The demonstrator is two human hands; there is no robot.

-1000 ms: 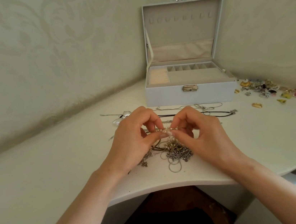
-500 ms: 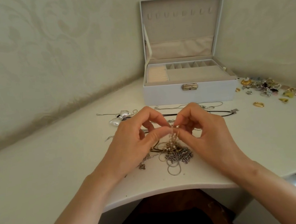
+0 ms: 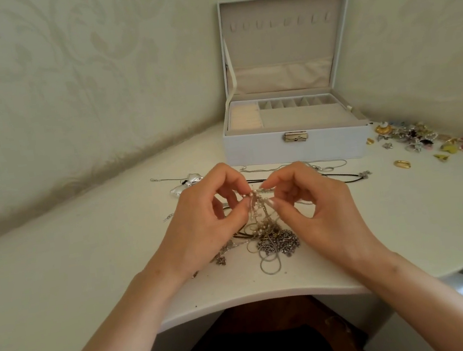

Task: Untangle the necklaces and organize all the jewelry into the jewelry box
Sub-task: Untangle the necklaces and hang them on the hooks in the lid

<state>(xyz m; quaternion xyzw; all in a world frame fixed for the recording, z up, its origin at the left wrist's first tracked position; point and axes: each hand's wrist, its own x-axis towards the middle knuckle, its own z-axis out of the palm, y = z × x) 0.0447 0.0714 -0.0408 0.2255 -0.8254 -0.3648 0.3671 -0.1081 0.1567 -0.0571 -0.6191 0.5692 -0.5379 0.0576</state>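
Looking down through the head camera, I see both forearms run from the lower corners and meet over the middle of the white table point(image 3: 89, 267). My left hand point(image 3: 201, 223) is held a little above the surface, palm turned inward. Its thumb and forefinger pinch a pearl-beaded strand point(image 3: 253, 202), and the other fingers are curled behind. My right hand point(image 3: 320, 208) mirrors it: thumb and forefinger tips are closed on the same strand just beside the left fingertips, with the remaining fingers loosely bent.

The strand hangs from the two pinches into the tangle of necklaces point(image 3: 274, 240), which lies on the table below and between the hands, near the front edge. Beyond the hands, a black cord necklace point(image 3: 342, 175) stretches across the table, and a silver pendant point(image 3: 187, 182) lies behind the left hand.

The jewelry box point(image 3: 297, 149) stands at the back by the wall, lid upright, well apart from the tangle. To its right sits a pile of small jewelry point(image 3: 413, 136), with a gold ring point(image 3: 402, 164) near it.
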